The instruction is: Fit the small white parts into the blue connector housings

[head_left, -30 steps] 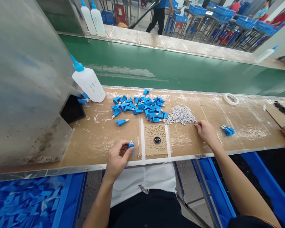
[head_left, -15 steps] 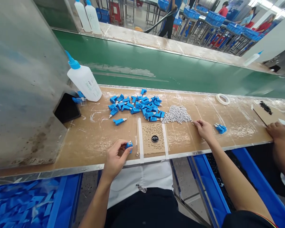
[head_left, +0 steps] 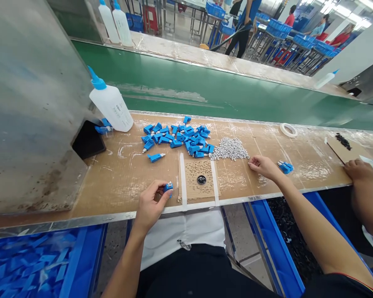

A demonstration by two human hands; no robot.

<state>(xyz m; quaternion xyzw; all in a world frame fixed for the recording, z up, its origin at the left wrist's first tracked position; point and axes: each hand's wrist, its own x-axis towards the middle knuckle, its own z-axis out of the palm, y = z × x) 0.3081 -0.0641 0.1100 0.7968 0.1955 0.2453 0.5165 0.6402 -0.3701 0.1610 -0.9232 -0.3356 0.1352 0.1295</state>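
My left hand [head_left: 151, 203] pinches a small blue plastic part [head_left: 168, 187] between thumb and fingers, just above the bench and left of a cardboard pad [head_left: 194, 193]. On that pad sits a small round black dish [head_left: 201, 179] with a shiny dark surface. My right hand [head_left: 264, 166] is at the right edge of a heap of small grey pieces [head_left: 230, 149], thumb and fingers pressed together. Whatever is between those fingertips is too small to make out. Behind the pad lies a pile of blue plastic parts [head_left: 189, 138] with pale tips; one blue part [head_left: 155, 157] lies apart.
A white squeeze bottle [head_left: 113, 107] stands back left beside a metal housing [head_left: 27, 124]. Blue parts [head_left: 286, 167] and a tape roll [head_left: 288, 130] lie to the right. A co-worker's hand [head_left: 359, 170] rests farther right. A green belt [head_left: 220, 87] runs behind the bench.
My right hand has shifted slightly, its fingers turning more toward the bench near the grey heap. My left hand keeps its hold on the blue part. A person in the background moved right.
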